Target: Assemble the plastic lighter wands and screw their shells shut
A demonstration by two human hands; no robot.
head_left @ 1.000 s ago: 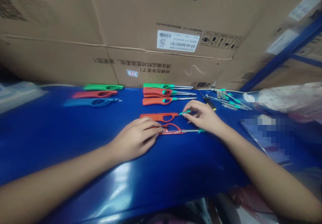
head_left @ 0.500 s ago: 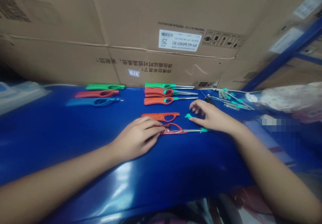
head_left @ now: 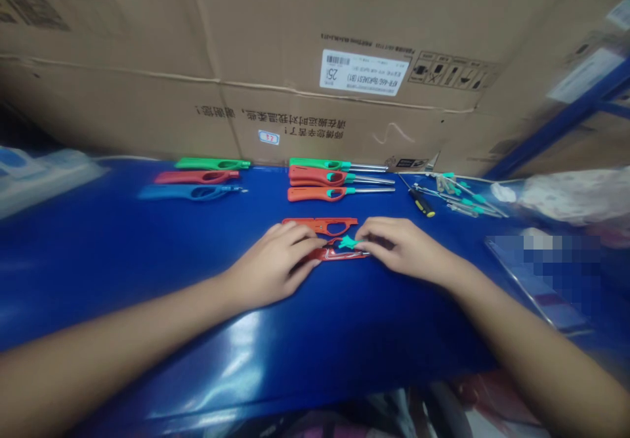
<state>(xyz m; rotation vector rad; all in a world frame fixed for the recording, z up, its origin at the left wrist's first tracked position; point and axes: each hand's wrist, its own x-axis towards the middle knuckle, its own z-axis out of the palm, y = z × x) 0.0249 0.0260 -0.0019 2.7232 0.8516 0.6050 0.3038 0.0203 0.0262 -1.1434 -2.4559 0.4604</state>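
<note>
My left hand (head_left: 273, 264) lies curled over the grip end of an open red lighter half-shell (head_left: 339, 253) on the blue table (head_left: 147, 274), pinning it down. My right hand (head_left: 401, 246) pinches a small teal trigger part (head_left: 347, 243) and holds it over the middle of that shell. A second, orange half-shell (head_left: 322, 225) rests flat just beyond both hands, untouched.
Three finished lighters (head_left: 335, 176) lie in a row behind the hands, three more lighter bodies (head_left: 197, 177) to the left. A black-handled screwdriver (head_left: 421, 201) and several metal rods with teal tips (head_left: 465, 200) lie at the right. A large cardboard box (head_left: 295, 64) walls off the back.
My right hand has come from the right side of the table to the shell, bringing the teal part with it. My left hand has stayed on the shell.
</note>
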